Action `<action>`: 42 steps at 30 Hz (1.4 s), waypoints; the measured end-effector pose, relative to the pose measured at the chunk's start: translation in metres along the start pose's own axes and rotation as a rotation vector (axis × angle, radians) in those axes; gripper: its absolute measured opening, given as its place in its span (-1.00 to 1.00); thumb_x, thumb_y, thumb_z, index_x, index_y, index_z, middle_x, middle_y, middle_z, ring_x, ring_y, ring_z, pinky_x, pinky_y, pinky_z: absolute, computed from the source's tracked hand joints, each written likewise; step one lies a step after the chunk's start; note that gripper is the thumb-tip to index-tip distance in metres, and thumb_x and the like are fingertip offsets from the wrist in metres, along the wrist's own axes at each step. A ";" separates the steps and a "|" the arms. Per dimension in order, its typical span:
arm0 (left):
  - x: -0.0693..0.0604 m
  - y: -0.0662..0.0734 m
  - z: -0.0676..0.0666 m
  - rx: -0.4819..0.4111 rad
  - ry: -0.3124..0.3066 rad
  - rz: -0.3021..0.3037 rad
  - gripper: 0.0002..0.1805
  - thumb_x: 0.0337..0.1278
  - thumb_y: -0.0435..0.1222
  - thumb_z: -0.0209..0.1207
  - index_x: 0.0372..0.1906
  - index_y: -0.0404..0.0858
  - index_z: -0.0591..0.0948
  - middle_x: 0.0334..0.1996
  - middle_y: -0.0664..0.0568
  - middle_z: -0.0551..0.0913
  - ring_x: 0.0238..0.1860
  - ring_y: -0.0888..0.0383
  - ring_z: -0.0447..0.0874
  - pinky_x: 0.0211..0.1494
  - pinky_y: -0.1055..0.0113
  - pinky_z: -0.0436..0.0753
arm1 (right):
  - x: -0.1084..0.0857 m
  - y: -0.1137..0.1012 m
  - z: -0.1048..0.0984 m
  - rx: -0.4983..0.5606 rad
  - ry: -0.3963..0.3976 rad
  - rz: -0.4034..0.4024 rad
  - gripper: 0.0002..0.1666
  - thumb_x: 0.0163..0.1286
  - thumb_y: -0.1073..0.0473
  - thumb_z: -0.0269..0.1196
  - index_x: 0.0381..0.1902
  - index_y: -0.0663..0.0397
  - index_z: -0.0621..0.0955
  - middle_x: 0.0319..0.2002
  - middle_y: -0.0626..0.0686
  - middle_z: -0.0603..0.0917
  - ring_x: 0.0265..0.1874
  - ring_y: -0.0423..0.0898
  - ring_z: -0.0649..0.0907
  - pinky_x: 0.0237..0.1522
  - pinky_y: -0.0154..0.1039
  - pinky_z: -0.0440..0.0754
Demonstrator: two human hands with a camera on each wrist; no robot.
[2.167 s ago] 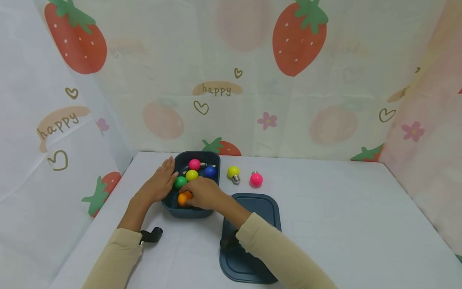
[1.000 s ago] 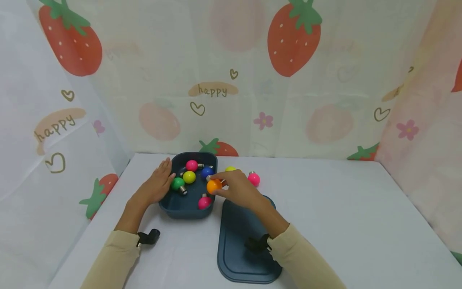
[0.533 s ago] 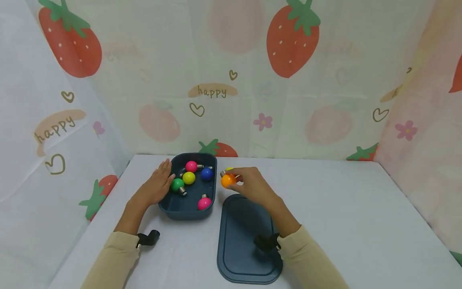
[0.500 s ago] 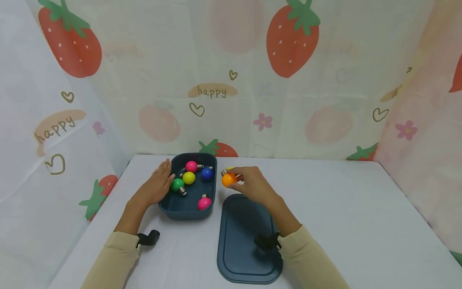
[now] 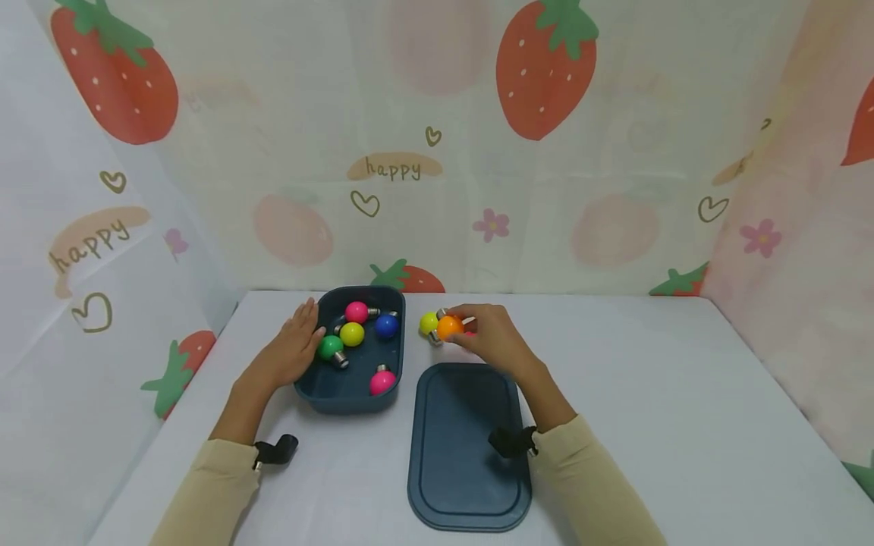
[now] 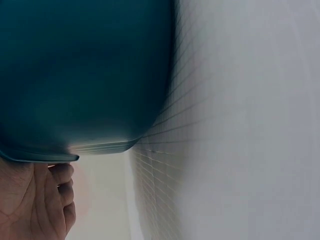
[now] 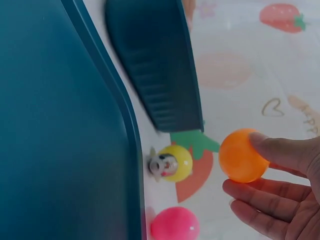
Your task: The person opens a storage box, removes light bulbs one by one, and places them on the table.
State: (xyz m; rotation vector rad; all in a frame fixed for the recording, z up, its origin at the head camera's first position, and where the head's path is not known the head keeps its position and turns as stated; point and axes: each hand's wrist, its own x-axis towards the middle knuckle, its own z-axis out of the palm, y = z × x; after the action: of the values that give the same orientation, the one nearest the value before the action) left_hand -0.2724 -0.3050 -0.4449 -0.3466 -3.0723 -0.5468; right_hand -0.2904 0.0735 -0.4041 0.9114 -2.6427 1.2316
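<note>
My right hand (image 5: 495,334) pinches an orange light bulb (image 5: 450,327) between thumb and fingers, above the table right of the dark blue box. In the right wrist view, the orange bulb (image 7: 243,155) hangs apart from a yellow bulb (image 7: 176,163) and a pink bulb (image 7: 175,225) on the table. My left hand (image 5: 290,345) rests with straight fingers along the left rim of the box (image 5: 350,406). Inside the box lie a green bulb (image 5: 331,348), a yellow bulb (image 5: 351,334), a blue bulb (image 5: 386,326) and two pink bulbs, the nearer pink bulb (image 5: 382,381) by the front.
A dark blue lid (image 5: 470,447) lies flat on the white table (image 5: 649,425), right of the box and below my right forearm. A strawberry-print cloth (image 5: 410,227) stands behind the table and along its sides.
My right hand has lifted the orange bulb out of the box and carried it right, beside the yellow bulb on the table. My left hand has stayed at the box's rim.
</note>
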 end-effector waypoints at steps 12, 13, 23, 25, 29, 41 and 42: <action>-0.002 0.002 -0.001 0.003 -0.007 0.001 -0.28 0.67 -0.10 -0.29 0.57 -0.51 -0.14 0.60 -0.36 -0.21 0.60 -0.30 -0.29 0.56 -0.24 -0.13 | -0.003 0.018 -0.017 -0.023 0.043 0.079 -0.52 0.29 0.20 0.46 0.16 0.18 0.69 0.05 0.14 0.74 -0.14 0.09 0.75 -0.07 -0.11 0.75; -0.002 0.002 -0.001 0.001 -0.007 0.000 -0.28 0.67 -0.10 -0.29 0.57 -0.52 -0.14 0.60 -0.36 -0.21 0.60 -0.30 -0.29 0.56 -0.24 -0.13 | -0.003 0.019 -0.018 -0.022 0.044 0.089 -0.52 0.30 0.19 0.46 0.16 0.17 0.69 0.05 0.14 0.74 -0.14 0.09 0.75 -0.07 -0.10 0.75; -0.004 0.003 -0.002 -0.020 -0.005 -0.010 -0.28 0.67 -0.10 -0.28 0.57 -0.52 -0.13 0.60 -0.36 -0.21 0.60 -0.29 -0.31 0.56 -0.24 -0.14 | -0.004 0.033 -0.032 -0.023 0.091 0.143 -0.51 0.31 0.20 0.44 0.18 0.20 0.67 0.06 0.20 0.71 -0.13 0.12 0.76 -0.07 -0.06 0.75; -0.004 0.002 -0.001 -0.023 -0.005 -0.009 -0.28 0.67 -0.11 -0.28 0.57 -0.52 -0.13 0.60 -0.36 -0.21 0.60 -0.30 -0.30 0.56 -0.25 -0.14 | -0.005 0.037 -0.034 -0.024 0.098 0.156 -0.51 0.31 0.20 0.44 0.18 0.21 0.67 0.07 0.21 0.71 -0.12 0.13 0.76 -0.06 -0.06 0.74; -0.004 0.002 -0.001 -0.021 -0.005 -0.009 -0.29 0.67 -0.11 -0.28 0.57 -0.52 -0.12 0.60 -0.37 -0.20 0.60 -0.30 -0.29 0.56 -0.25 -0.13 | -0.007 0.047 -0.037 -0.016 0.104 0.201 -0.51 0.32 0.21 0.44 0.17 0.24 0.67 0.08 0.23 0.69 -0.12 0.17 0.76 -0.07 -0.04 0.75; 0.000 0.001 -0.001 -0.012 0.003 -0.006 -0.28 0.67 -0.08 -0.28 0.57 -0.51 -0.11 0.60 -0.36 -0.19 0.60 -0.29 -0.28 0.56 -0.24 -0.11 | -0.009 0.068 -0.033 -0.057 0.077 0.319 -0.59 0.34 0.22 0.40 0.12 0.25 0.69 -0.03 0.29 0.70 -0.16 0.16 0.72 -0.20 -0.12 0.76; 0.000 0.001 -0.002 -0.011 0.003 -0.005 -0.28 0.67 -0.08 -0.28 0.57 -0.51 -0.11 0.60 -0.36 -0.19 0.60 -0.29 -0.28 0.56 -0.25 -0.11 | -0.009 0.069 -0.033 -0.055 0.076 0.320 -0.59 0.34 0.22 0.40 0.11 0.26 0.69 -0.03 0.29 0.70 -0.16 0.16 0.71 -0.20 -0.12 0.76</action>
State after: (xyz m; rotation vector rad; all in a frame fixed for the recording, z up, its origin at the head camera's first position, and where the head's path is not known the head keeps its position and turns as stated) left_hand -0.2722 -0.3047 -0.4431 -0.3378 -3.0694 -0.5644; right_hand -0.3266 0.1358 -0.4314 0.4335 -2.8212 1.2153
